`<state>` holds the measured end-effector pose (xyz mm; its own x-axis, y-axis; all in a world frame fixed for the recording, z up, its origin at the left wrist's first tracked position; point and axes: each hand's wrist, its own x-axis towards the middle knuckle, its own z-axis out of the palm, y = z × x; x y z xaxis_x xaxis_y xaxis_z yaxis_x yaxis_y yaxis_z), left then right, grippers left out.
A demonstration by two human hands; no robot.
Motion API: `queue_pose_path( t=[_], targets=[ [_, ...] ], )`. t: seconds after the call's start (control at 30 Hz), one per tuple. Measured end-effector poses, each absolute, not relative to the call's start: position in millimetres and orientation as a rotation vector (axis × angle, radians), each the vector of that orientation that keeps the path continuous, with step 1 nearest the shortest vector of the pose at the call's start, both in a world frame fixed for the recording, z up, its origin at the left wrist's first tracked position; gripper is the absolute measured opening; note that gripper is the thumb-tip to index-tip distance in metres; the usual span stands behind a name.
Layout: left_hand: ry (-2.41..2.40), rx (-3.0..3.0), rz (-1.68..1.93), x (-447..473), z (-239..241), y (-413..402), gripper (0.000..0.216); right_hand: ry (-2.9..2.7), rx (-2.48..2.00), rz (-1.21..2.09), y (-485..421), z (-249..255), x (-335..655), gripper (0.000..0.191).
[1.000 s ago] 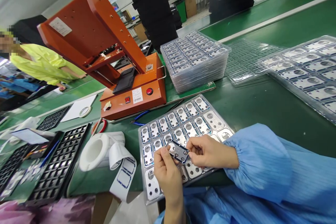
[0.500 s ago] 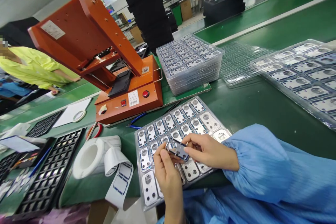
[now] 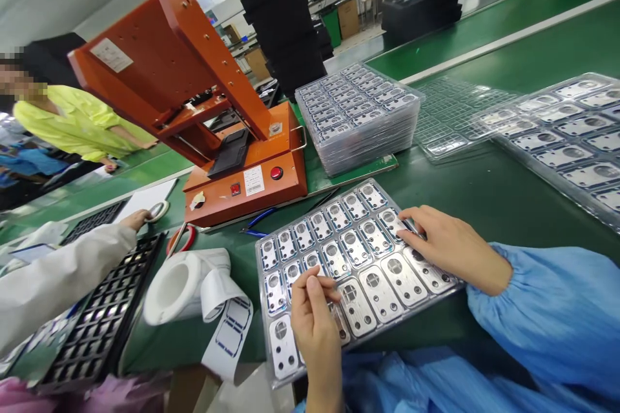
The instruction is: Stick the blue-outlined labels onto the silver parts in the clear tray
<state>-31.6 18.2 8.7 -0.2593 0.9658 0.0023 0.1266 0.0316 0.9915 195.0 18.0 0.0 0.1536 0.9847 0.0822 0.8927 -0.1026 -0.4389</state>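
A clear plastic tray (image 3: 271, 379) of silver metal plates lies in front of me, several with blue strips round their edges. My right hand (image 3: 438, 242) is at the tray's right side, thumb and fingers pinching the edge of a blue-edged metal plate (image 3: 390, 224) at the end of the middle row. Over the front rows, my left hand (image 3: 314, 310) hovers with its fingers curled in and nothing visible in them. It hides part of the plates below.
An orange press (image 3: 242, 187) stands behind the tray, beside stacked plate trays (image 3: 361, 122). A white roll of stickers (image 3: 169, 290), blue-handled pliers (image 3: 259, 221) and a black tray (image 3: 97, 329) lie leftward. Another person's hand (image 3: 137, 219) touches a tape roll (image 3: 159, 211).
My right hand has moved right with the plate to the tray's middle row. My left hand has let go of that plate. Another person's pale-sleeved arm has come in at left.
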Motion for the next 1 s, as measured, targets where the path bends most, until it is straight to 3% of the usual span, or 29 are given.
queue_pose_path(
  t=[0.27,0.4,0.5,0.63,0.8,1.0],
  targets=[
    [1.851,1.135,1.767,-101,-3,-3,0.025,-1.674,-1.684,0.21,12,12,188,0.031],
    [2.047,0.989,1.89,-137,-24,-17,0.03,-1.751,-1.43,0.473,18,28,169,0.022],
    [2.314,1.036,1.733,-161,-39,-18,0.045,-1.884,-1.276,0.807,26,42,137,0.019],
    [2.475,1.31,1.329,-189,-55,-11,0.067,-2.281,-0.981,0.818,40,54,87,0.015],
    [2.439,1.455,1.268,-212,-66,-7,0.043,-2.602,-0.93,0.619,68,43,35,0.014],
    [2.382,1.789,1.224,-226,-71,-11,0.041,-2.395,-1.126,0.703,93,24,-13,0.024]
  ],
)
